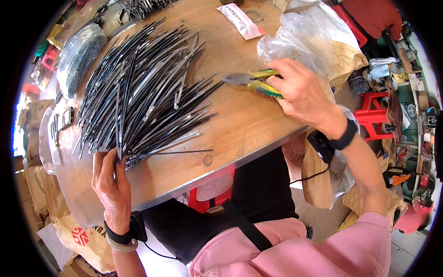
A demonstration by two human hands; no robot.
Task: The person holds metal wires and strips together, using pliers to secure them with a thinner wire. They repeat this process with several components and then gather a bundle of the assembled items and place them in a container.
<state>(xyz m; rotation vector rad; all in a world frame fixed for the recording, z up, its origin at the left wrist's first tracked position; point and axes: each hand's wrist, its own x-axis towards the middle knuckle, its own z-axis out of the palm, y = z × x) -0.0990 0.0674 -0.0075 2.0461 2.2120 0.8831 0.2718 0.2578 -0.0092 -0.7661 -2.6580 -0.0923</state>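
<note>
A large heap of thin dark metal strips [147, 87] lies across the wooden table [249, 124]. At its near left end, my left hand [112, 187] pinches the end of one thin metal strip [118, 122], which stretches away over the heap. My right hand [307, 94] is wrapped round pliers [236, 79] with yellow and green handles. Their jaws point left, close to the tips of some strips at the heap's right side; I cannot tell whether they touch. Whether the jaws are parted is too small to make out.
A clear plastic bag of dark small pieces [80, 57] sits left of the heap. At the far right are crumpled clear plastic [300, 37], a pink-and-white packet [240, 21] and a tape ring [254, 15]. Red stools [373, 115] and a cluttered shelf [415, 138] stand right.
</note>
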